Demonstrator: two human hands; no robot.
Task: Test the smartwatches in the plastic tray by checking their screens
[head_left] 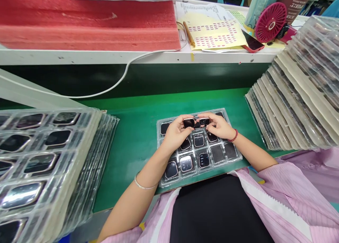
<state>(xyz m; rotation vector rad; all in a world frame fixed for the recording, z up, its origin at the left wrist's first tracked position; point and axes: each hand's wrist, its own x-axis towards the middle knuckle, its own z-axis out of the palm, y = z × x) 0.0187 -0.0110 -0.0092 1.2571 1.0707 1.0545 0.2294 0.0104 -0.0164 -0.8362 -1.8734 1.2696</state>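
Note:
My left hand [178, 131] is closed on a smartwatch face [189, 123] with a dark screen and a light metal rim. A second smartwatch face [204, 121] of the same kind is pinched in my right hand [218, 126]. Both are raised slightly above a clear plastic tray [194, 173], close together but apart. Square pockets in the tray hold several more watch faces; one in the front row [203, 160] shows lit text on its screen. My hands cover part of the tray's back rows.
Stacked trays of watch faces [34, 162] stand at the left, and a tall leaning tray stack [293, 102] at the right. Behind is a white shelf [106, 58] with red foam [90, 24], papers, a pen, a phone [253, 42] and a pink fan [271, 22]. A white cable [124, 72] hangs down.

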